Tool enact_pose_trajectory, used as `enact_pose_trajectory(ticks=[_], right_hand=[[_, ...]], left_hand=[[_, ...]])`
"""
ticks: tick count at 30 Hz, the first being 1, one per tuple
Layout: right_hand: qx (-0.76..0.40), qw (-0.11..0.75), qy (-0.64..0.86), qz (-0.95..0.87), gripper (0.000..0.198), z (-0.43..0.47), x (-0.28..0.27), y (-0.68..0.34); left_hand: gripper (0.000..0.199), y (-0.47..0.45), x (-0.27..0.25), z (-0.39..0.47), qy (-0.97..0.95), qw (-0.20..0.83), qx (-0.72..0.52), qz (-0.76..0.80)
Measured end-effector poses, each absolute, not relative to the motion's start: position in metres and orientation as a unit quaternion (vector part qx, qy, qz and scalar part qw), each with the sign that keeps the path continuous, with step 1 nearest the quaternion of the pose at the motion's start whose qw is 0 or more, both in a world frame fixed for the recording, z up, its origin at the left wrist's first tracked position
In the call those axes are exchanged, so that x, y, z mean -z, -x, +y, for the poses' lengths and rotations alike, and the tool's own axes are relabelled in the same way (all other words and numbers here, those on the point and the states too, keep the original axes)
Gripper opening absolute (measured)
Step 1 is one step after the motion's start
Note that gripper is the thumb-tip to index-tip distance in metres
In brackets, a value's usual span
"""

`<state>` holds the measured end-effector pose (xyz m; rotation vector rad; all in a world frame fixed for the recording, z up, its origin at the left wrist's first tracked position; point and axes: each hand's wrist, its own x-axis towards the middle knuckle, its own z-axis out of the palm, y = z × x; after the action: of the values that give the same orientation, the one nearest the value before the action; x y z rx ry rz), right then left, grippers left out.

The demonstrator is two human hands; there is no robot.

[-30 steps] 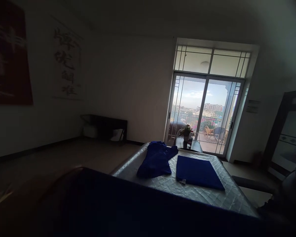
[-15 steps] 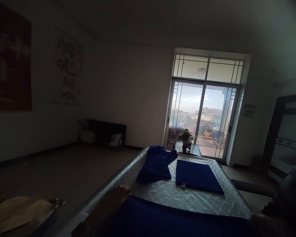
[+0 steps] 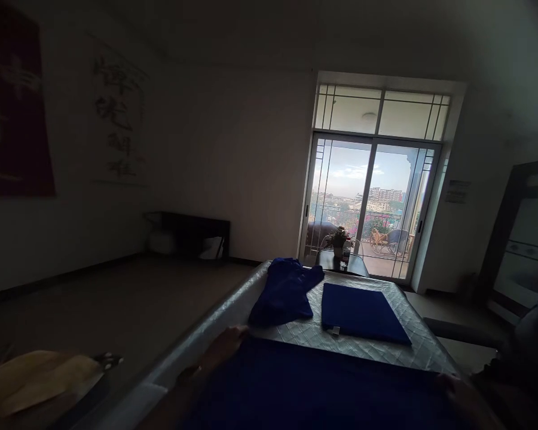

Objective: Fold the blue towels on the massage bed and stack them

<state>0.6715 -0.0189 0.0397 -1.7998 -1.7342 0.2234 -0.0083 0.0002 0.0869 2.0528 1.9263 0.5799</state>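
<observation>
Your left hand (image 3: 228,345) and right hand (image 3: 456,389) each grip a far corner of the dark blue cloth (image 3: 332,388), which spreads between them, the folded blue cloth (image 3: 363,313) beyond.

I see a silvery, diamond-quilted mattress (image 3: 292,334), a plain deep-blue cloth (image 3: 332,388) over its near end, a dark-red, pale-lettered banner (image 3: 18,107) to its left.
</observation>
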Motion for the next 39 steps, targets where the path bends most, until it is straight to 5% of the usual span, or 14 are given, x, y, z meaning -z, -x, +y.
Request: enact_pose_trajectory(ticks=[10, 22, 30, 39], right_hand=[[-0.030, 0.219, 0.720, -0.658, 0.044, -0.011, -0.039, -0.680], [0.162, 0.088, 0.764, -0.618, 0.047, -0.034, -0.082, -0.597], [0.010, 0.135, 0.589, -0.797, 0.049, -0.035, -0.061, -0.423], [-0.062, 0.067, 0.573, -0.814, 0.062, -0.040, -0.044, -0.368]], left_hand=[[0.046, 0.019, -0.035, 0.045, -0.675, 0.067, -0.301, 0.671], [0.050, 0.015, -0.046, 0.030, -0.694, -0.008, -0.266, 0.669], [0.033, -0.097, -0.062, -0.007, -0.838, 0.014, -0.203, 0.506], [0.053, -0.211, -0.032, -0.020, -0.876, 0.045, -0.205, 0.435]])
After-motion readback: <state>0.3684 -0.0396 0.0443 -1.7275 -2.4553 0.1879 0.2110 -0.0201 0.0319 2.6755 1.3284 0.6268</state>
